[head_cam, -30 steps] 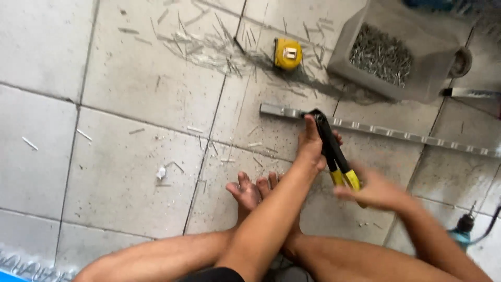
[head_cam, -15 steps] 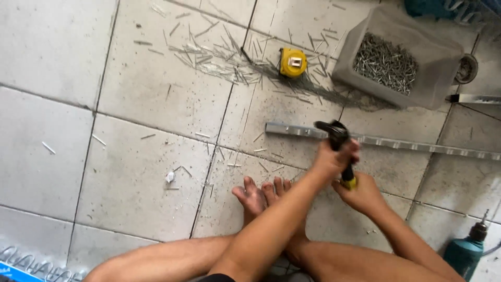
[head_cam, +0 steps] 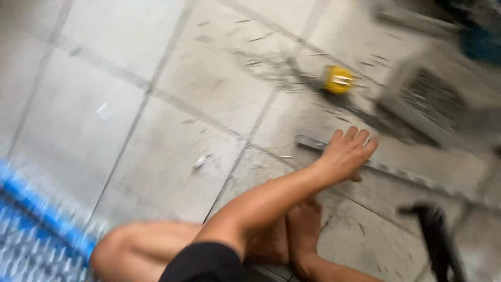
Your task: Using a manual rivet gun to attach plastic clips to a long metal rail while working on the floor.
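The picture is blurred by motion. My left hand [head_cam: 347, 154] lies flat with its fingers spread on the left end of a long thin metal strip [head_cam: 412, 177] that rests on the tiled floor. A black hand tool [head_cam: 436, 243] shows at the bottom right, close to the strip. Whatever holds it is out of frame. My right hand is not visible. My bare foot [head_cam: 305, 230] is tucked under my left forearm, and my knee [head_cam: 141, 245] shows at the lower left.
A yellow tape measure [head_cam: 338, 79] lies on the tiles beyond my hand. To its right stands a grey box [head_cam: 443, 102] with small metal pieces. Metal scraps [head_cam: 201, 162] are scattered on the floor. A blue object [head_cam: 36, 219] fills the bottom left corner.
My left hand has let go of the tool and now lies flat on the strip. The tool has moved to the lower right, and my right hand has left the view. The camera swung sharply.
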